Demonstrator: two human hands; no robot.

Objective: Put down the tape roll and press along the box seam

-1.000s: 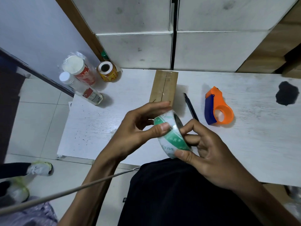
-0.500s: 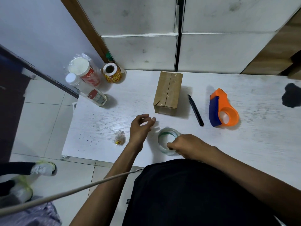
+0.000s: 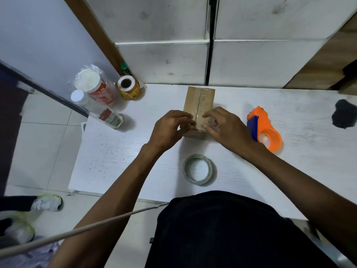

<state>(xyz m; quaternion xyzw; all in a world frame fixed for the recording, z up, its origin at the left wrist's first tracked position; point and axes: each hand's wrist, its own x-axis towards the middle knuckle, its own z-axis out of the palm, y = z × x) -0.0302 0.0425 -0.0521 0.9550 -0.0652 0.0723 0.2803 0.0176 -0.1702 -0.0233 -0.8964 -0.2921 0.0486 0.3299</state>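
A small brown cardboard box (image 3: pixel 199 105) sits on the white tabletop (image 3: pixel 251 171), just past the middle of the view toward 12 o'clock, its top seam running from 12 to 6. Both hands are at its near end. The left hand (image 3: pixel 168 128) comes in from 7 o'clock, fingers curled and pinched together at the near left corner, apparently on the box's top edge or a bit of clear tape there; what exactly they grip cannot be told. The right hand (image 3: pixel 224 124) comes from 5 o'clock, fingers bent and spread over the near right part of the top, the fingertips pressing down on the card without closing round anything.

The box looks light and fairly stiff, with a tape-slick top; it would likely slide on the smooth tabletop if pushed from one side only, so the bare cardboard side walls seem the surest hold.

A roll of clear tape (image 3: pixel 198 169) lies flat at 6 o'clock of the box, apart from both hands. An orange and blue tape dispenser (image 3: pixel 264 132) lies at 3 o'clock, just beside the right hand. Bottles (image 3: pixel 96 105) and a yellow roll (image 3: pixel 128 88) stand at 10 o'clock.
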